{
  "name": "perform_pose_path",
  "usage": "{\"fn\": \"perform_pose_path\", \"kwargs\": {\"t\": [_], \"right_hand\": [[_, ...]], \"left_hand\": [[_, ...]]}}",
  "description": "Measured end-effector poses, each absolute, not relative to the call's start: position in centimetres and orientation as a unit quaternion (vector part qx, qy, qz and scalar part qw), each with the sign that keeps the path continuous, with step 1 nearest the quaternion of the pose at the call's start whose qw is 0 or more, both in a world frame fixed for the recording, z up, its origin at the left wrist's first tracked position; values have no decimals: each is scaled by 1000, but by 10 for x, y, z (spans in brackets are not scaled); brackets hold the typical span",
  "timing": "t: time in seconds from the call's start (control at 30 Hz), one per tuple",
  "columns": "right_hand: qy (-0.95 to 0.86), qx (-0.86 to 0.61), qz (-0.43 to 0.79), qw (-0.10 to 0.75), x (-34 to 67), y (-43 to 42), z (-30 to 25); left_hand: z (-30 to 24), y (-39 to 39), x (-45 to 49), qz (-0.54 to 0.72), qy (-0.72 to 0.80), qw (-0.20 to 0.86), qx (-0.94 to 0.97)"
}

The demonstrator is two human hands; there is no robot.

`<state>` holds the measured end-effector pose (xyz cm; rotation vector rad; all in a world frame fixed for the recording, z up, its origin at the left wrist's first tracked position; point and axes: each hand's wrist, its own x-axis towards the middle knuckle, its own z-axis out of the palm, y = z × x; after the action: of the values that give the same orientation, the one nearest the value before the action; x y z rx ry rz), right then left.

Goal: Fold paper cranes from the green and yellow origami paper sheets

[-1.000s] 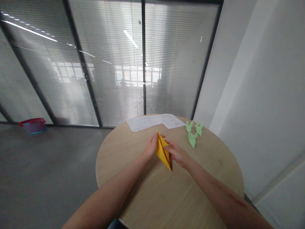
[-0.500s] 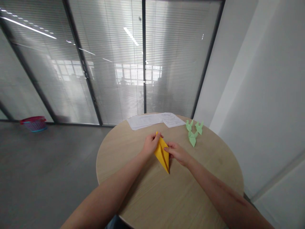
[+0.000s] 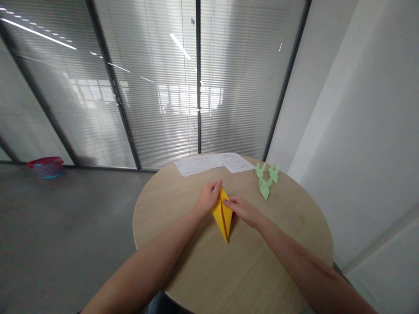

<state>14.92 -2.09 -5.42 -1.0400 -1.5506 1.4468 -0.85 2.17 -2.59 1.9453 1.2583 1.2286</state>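
Both hands grip a folded piece of yellow origami paper (image 3: 223, 220), a long diamond with a slit down its middle and its sharp tip toward me. My left hand (image 3: 209, 196) is closed on the upper left edge, thumb near the top corner. On the right edge, my right hand (image 3: 240, 208) pinches the paper with its thumb on the front face; its other fingers are partly hidden behind. The paper is held over the round wooden table (image 3: 196, 266); I cannot tell whether its tip touches the top.
Three folded green paper birds (image 3: 265, 188) stand at the table's back right. Printed sheets (image 3: 199, 164) lie along the far edge. A red and blue basket (image 3: 48, 168) sits on the floor at the left. Glass panels with blinds (image 3: 157, 109) and a white wall (image 3: 366, 131) border the table.
The yellow paper has turned slightly, its lower tip swinging left and toward me, so the middle slit faces me more squarely. My right thumb has shifted a little left across it.
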Motion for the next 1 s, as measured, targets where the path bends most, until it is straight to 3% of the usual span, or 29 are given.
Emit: {"fn": "perform_pose_path", "kwargs": {"t": [0.3,0.77,1.0], "right_hand": [[-660,-442,485,367,150,-18,-56],[-647,-431,487,400,149,-16,-54],[-550,-471,471,505,158,-8,-51]], "left_hand": [[-24,17,-7,435,439,289,731],[-23,17,-6,447,436,262,736],[-27,17,-4,418,397,401,712]]}}
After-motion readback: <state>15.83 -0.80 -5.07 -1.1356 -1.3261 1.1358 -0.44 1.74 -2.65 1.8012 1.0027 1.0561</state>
